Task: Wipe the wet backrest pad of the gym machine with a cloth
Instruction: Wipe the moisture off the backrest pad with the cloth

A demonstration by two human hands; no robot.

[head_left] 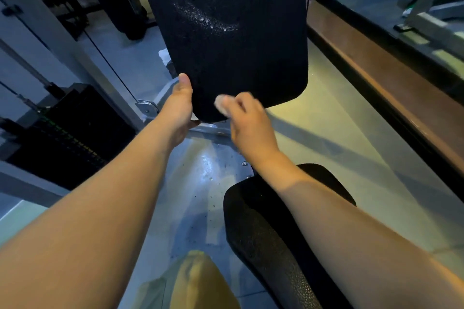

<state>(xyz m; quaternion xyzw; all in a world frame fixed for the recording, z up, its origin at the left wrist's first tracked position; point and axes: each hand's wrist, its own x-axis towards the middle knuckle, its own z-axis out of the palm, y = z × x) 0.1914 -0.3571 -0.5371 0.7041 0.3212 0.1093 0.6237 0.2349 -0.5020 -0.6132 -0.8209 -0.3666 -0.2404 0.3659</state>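
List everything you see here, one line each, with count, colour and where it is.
backrest pad: one, black, beaded with droplets, top centre
cloth: one, pale, at the backrest pad's lower edge
seat pad: one, black, lower right
weight stack: one, black, left
base plate: one, grey metal, spotted with drops, below the backrest pad
left hand: one, grips the backrest pad's lower left edge
right hand: one, holds the cloth
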